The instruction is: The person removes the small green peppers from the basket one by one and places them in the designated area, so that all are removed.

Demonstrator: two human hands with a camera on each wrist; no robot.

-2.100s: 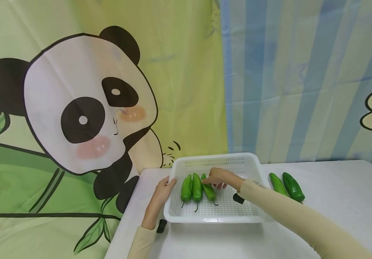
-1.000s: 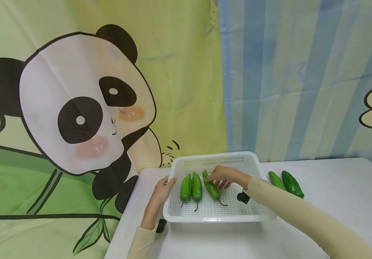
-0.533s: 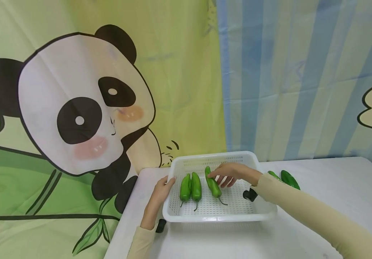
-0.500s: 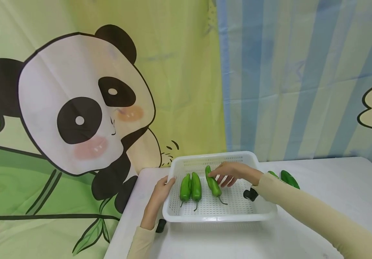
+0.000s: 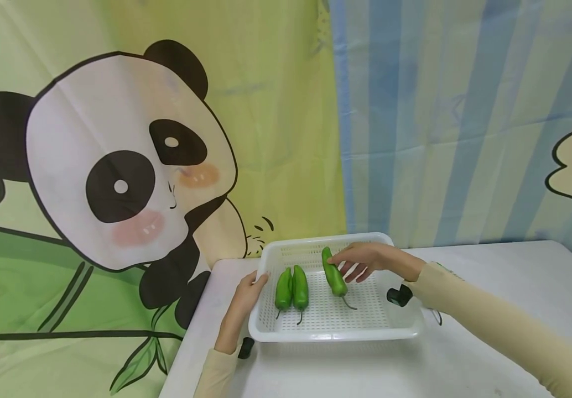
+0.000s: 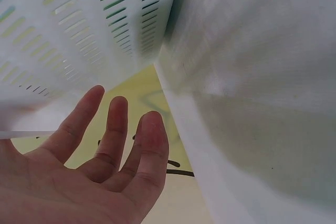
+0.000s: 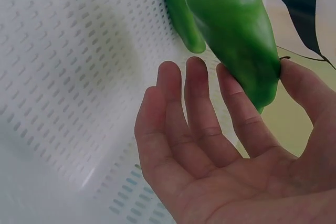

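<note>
A white perforated plastic basket (image 5: 333,335) stands on the table with two green peppers, a left pepper (image 5: 283,290) and a neighbouring pepper (image 5: 300,288), side by side in its left part. My right hand (image 5: 365,260) pinches a third green pepper (image 5: 334,273) by its tip, thumb against index finger, its stem end hanging downward over the basket. In the right wrist view the other fingers (image 7: 198,87) stand apart from this pepper (image 7: 236,30). My left hand (image 5: 247,293) grips the basket's left rim, thumb over it; in the left wrist view its fingers (image 6: 116,119) lie along the outer wall.
The white table (image 5: 505,276) extends right of the basket. A thin stem (image 5: 437,317) shows under the right forearm, which hides most of what lies there. Behind the table hangs a curtain (image 5: 286,138) with a printed panda and stripes.
My right hand has drawn the third pepper away from the other two, to the right and up. The right forearm now covers the two peppers on the table. My left hand stays at the rim.
</note>
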